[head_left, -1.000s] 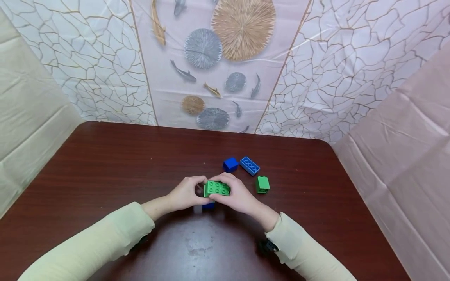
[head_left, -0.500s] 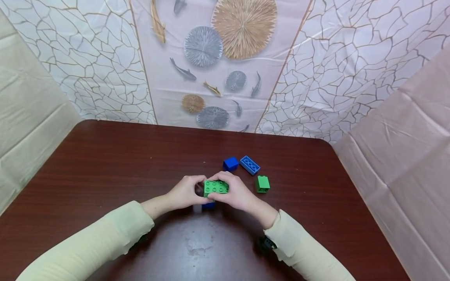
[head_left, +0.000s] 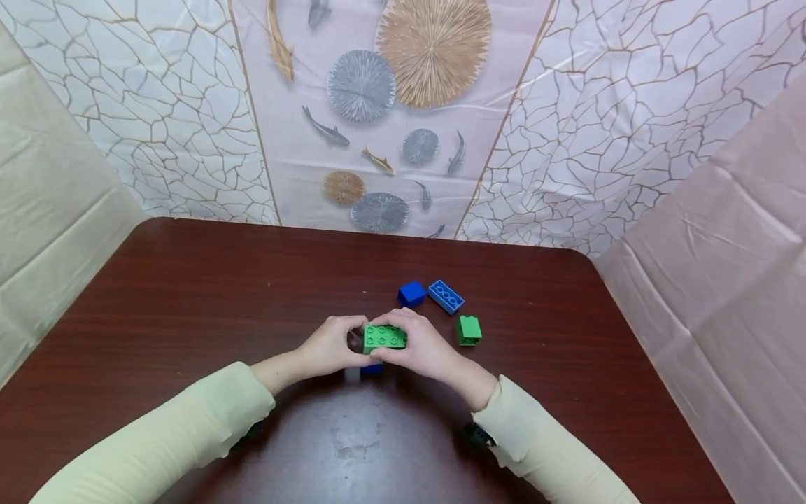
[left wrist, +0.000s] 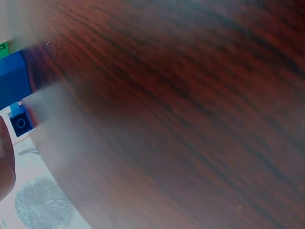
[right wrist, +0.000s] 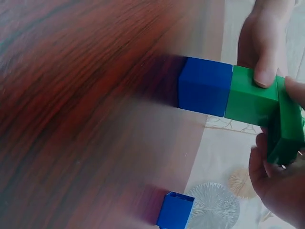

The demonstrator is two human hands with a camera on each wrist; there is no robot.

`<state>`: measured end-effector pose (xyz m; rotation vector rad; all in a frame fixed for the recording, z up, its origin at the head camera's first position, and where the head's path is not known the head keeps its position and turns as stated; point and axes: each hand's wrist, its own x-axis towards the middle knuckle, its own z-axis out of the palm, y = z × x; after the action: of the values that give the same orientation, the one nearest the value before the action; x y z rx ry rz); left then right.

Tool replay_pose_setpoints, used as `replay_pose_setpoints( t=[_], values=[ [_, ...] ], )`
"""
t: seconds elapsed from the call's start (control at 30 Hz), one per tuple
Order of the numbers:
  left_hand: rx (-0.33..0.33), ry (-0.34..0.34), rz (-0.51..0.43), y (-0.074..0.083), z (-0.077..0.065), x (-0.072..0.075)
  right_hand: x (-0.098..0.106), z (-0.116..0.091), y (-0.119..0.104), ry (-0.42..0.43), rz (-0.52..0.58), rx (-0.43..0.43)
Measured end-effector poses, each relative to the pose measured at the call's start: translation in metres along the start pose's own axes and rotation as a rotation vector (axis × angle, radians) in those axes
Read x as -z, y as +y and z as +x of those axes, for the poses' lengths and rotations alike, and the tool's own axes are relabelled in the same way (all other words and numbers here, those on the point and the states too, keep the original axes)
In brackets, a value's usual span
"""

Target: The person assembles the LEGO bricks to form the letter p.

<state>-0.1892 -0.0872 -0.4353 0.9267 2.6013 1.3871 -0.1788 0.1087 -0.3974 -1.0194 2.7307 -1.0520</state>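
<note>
A stack of bricks stands on the table between both hands: a blue brick at the bottom, a green brick above it, and a longer green brick on top, studs up. My right hand grips the long brick by its right end, which overhangs the stack. With its thumb and fingers round the stack's upper part, my left hand holds the lower green brick; in the right wrist view its thumb presses that brick's side. The left wrist view catches only a finger and a blue brick.
Behind the hands lie a loose blue brick and a light blue brick with its hollow underside up. Right of the right hand is a loose green brick. The brown table ends at patterned cloth walls.
The long green brick has shifted slightly left and turned a little over the stack. Both hands keep their hold, and the loose bricks have stayed put.
</note>
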Motion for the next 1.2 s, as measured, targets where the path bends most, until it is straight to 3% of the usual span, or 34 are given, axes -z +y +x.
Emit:
replay_pose_setpoints(
  t=[0.3,0.53,0.97,1.2],
  values=[
    [-0.037,0.014,0.037,0.0,0.0,0.001,-0.004,0.004,-0.002,0.047,-0.013,0.068],
    [-0.041,0.02,0.085,0.0,0.0,0.001,-0.002,0.006,-0.004,0.027,-0.058,0.068],
    [-0.025,0.003,0.086,0.001,0.001,0.001,0.01,-0.001,0.0,-0.064,-0.009,-0.014],
    [0.0,-0.017,0.077,0.005,-0.001,0.003,0.019,-0.01,0.011,-0.056,0.075,-0.031]
  ],
)
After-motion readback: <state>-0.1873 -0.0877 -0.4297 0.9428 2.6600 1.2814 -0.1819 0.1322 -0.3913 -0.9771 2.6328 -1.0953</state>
